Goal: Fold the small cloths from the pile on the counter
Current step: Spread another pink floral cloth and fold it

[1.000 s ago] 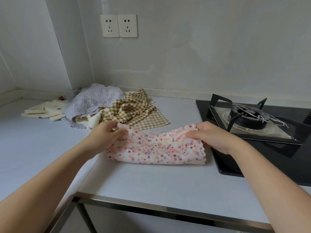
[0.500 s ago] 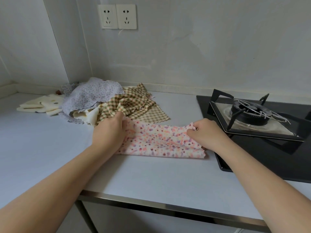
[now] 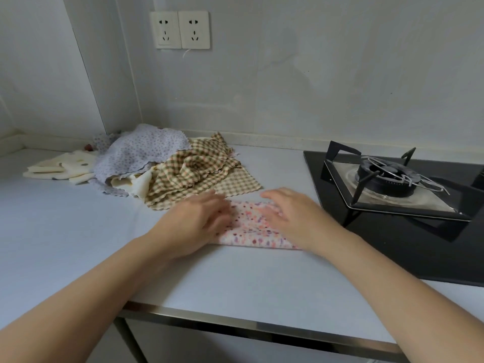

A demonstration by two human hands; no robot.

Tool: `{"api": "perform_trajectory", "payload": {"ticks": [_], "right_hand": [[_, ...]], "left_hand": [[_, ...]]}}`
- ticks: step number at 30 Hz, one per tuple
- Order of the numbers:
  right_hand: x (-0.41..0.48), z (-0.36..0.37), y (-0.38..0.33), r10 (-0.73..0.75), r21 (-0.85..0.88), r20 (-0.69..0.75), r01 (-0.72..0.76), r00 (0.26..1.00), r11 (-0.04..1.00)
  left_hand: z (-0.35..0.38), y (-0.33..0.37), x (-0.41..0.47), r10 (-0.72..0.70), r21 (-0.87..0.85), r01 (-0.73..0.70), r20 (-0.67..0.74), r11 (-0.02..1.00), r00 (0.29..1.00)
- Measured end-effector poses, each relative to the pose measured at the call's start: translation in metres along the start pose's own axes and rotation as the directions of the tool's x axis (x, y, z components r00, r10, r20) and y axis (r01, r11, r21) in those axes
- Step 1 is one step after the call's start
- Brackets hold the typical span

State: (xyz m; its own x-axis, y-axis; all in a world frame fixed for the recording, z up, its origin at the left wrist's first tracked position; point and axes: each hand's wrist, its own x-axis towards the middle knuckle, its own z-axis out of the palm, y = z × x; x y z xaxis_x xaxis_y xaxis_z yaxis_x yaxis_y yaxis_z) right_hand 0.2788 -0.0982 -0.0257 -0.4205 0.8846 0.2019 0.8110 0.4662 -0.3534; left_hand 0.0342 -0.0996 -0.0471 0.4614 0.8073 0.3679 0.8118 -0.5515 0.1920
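A pink cloth with coloured dots (image 3: 251,231) lies folded on the white counter (image 3: 78,231), in front of the pile. My left hand (image 3: 196,224) rests flat on its left part and my right hand (image 3: 290,218) lies flat on its right part, fingers stretched, both slightly blurred. The hands cover much of the cloth. Behind them the pile holds a crumpled brown checked cloth (image 3: 193,174), a white cloth with small purple flowers (image 3: 136,155) and cream cloths (image 3: 60,166) at the far left.
A black gas hob (image 3: 392,205) with a burner and metal pan support stands right of the cloth, close to my right hand. Two wall sockets (image 3: 180,30) sit above the pile. The counter's metal front edge (image 3: 262,326) runs below my forearms.
The hands have let go of the cloth's far corners and moved inward, now lying flat on the cloth. The cloth looks narrower from left to right than before.
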Motion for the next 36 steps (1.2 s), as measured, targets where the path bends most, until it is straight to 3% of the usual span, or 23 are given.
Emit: {"api": "perform_trajectory", "payload": {"ticks": [2, 5, 7, 8, 10, 12, 13, 16, 18, 21, 24, 30, 33, 36], "right_hand": [[-0.001, 0.013, -0.002, 0.040, -0.130, 0.332, 0.003, 0.943, 0.992], [0.000, 0.019, 0.004, 0.067, -0.252, 0.421, 0.046, 0.905, 0.967], [0.003, 0.015, 0.007, 0.094, -0.267, 0.372, 0.009, 0.924, 0.964], [0.005, 0.012, 0.010, 0.101, -0.288, 0.304, -0.010, 0.947, 0.958], [0.005, 0.006, 0.013, 0.025, -0.296, 0.036, -0.014, 0.999, 0.955], [0.005, 0.002, 0.015, -0.065, -0.157, -0.174, 0.038, 0.983, 0.987], [0.004, 0.001, 0.015, -0.069, -0.057, -0.170, 0.060, 0.983, 0.997], [0.006, 0.007, 0.015, -0.092, 0.012, -0.017, 0.092, 0.996, 0.996], [0.008, 0.008, 0.017, -0.061, 0.034, -0.038, 0.062, 0.997, 0.997], [0.008, 0.006, 0.021, -0.022, 0.064, -0.073, 0.026, 0.997, 0.998], [0.007, 0.005, 0.021, -0.009, 0.060, -0.080, 0.014, 0.997, 0.998], [0.010, 0.006, 0.026, 0.025, 0.037, -0.105, -0.021, 0.994, 0.999], [0.010, -0.002, 0.025, 0.106, -0.026, -0.141, -0.110, 0.984, 0.994], [0.006, -0.010, 0.022, 0.148, -0.006, -0.192, -0.152, 0.970, 0.988]], "left_hand": [[0.005, 0.002, -0.002, -0.114, 0.053, 0.102, 0.315, 0.993, 0.942], [0.005, 0.006, -0.001, -0.200, 0.125, 0.162, 0.418, 0.979, 0.886], [0.001, 0.008, -0.001, -0.203, 0.198, 0.137, 0.370, 0.971, 0.907], [-0.002, 0.010, -0.001, -0.190, 0.254, 0.117, 0.285, 0.960, 0.940], [-0.009, 0.011, -0.001, -0.154, 0.303, 0.148, -0.004, 0.942, 0.988], [-0.014, 0.010, -0.001, -0.165, 0.172, 0.197, -0.182, 0.965, 0.969], [-0.014, 0.010, -0.001, -0.132, 0.123, 0.161, -0.215, 0.979, 0.968], [-0.014, 0.008, -0.005, 0.042, 0.010, -0.041, -0.120, 0.999, 0.992], [-0.013, 0.009, -0.006, 0.140, -0.091, -0.138, 0.015, 0.986, 0.990], [-0.014, 0.010, -0.005, 0.137, -0.207, -0.132, 0.008, 0.969, 0.991], [-0.011, 0.005, -0.005, 0.113, -0.208, -0.116, -0.028, 0.971, 0.993], [-0.002, 0.005, -0.002, 0.048, -0.096, -0.038, 0.108, 0.995, 0.993], [-0.009, 0.001, -0.001, 0.088, -0.169, -0.055, 0.192, 0.984, 0.977], [-0.011, -0.014, -0.003, 0.060, -0.022, -0.059, 0.046, 0.998, 0.997]]}}
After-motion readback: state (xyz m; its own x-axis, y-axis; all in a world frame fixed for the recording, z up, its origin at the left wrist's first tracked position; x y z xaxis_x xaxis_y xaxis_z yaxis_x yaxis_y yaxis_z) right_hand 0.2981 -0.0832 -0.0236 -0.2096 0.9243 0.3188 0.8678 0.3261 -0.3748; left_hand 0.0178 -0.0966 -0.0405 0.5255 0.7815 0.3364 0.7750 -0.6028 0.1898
